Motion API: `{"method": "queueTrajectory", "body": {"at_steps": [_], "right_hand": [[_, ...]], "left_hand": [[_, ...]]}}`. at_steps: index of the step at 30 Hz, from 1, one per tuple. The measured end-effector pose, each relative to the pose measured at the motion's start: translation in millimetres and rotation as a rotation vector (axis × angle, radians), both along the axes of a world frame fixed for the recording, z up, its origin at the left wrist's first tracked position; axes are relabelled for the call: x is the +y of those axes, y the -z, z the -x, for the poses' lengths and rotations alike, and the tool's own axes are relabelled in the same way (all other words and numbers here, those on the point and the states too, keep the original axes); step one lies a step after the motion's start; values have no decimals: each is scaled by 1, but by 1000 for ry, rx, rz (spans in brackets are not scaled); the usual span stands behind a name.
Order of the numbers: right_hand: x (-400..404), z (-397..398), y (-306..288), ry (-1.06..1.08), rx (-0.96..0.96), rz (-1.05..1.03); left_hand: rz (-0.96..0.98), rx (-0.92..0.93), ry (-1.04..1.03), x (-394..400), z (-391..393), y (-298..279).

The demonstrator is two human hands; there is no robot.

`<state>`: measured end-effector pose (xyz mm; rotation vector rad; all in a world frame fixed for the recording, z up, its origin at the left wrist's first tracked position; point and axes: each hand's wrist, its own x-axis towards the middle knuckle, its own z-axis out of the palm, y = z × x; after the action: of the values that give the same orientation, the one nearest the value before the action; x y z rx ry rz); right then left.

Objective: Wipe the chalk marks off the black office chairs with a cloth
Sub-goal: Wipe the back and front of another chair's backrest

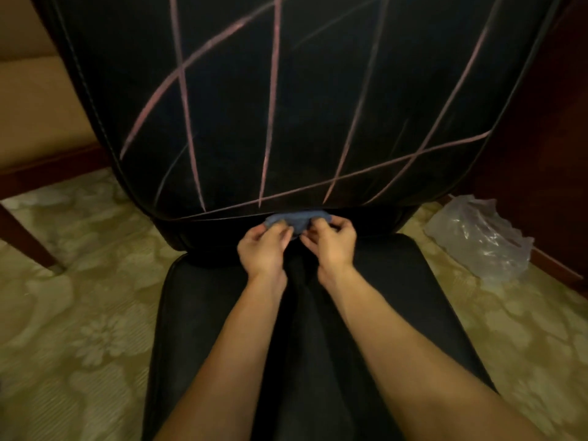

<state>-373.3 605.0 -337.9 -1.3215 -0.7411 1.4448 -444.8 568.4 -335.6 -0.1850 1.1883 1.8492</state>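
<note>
Both hands are out over the seat [413, 297] of a black office chair, gathered on a small blue cloth [294, 219] that sits bunched at the foot of the backrest [318, 106], right where the backrest meets the seat. The left hand [264, 246] has its fingers [280, 232] curled in and pinching the cloth's left part; the right hand [331, 241] does the same on the right part, with its fingers [318, 229] bent over the fabric. The two hands are almost touching each other, so the cloth looks folded or wadded between them, not spread flat.

The backrest above the cloth is crossed by pink chalk marks [270, 122]: several long strokes running up and down, a curved one to the upper left and a slanting one low across the backrest, just above the cloth. All of them look full and unsmeared, while the seat below the cloth shows no chalk that I can make out. My reading is that wiping of this backrest has not begun and the step in hand is readying the cloth, bunching it into a pad.

The next move likely calls for one hand to take the pad, press it flat on the backrest and rub along the strokes, probably starting with the low line nearest the cloth. A firm press will matter, as chalk tends to smear on soft upholstery.

To the right of the backrest a crumpled clear plastic bag [477, 237] lies on the patterned carpet [79, 313].
</note>
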Motion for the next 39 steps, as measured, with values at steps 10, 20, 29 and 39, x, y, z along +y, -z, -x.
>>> {"method": "queueTrajectory", "body": {"at_steps": [10, 20, 29, 39], "right_hand": [[-70, 116, -4, -305, 146, 139], [-87, 136, -7, -172, 175, 167], [-85, 109, -21, -169, 188, 73], [-63, 104, -1, -77, 86, 273]], "left_hand": [[22, 201, -232, -88, 115, 3], [95, 273, -143, -89, 134, -16], [-9, 250, -98, -79, 123, 0], [168, 282, -30, -63, 109, 9]]}}
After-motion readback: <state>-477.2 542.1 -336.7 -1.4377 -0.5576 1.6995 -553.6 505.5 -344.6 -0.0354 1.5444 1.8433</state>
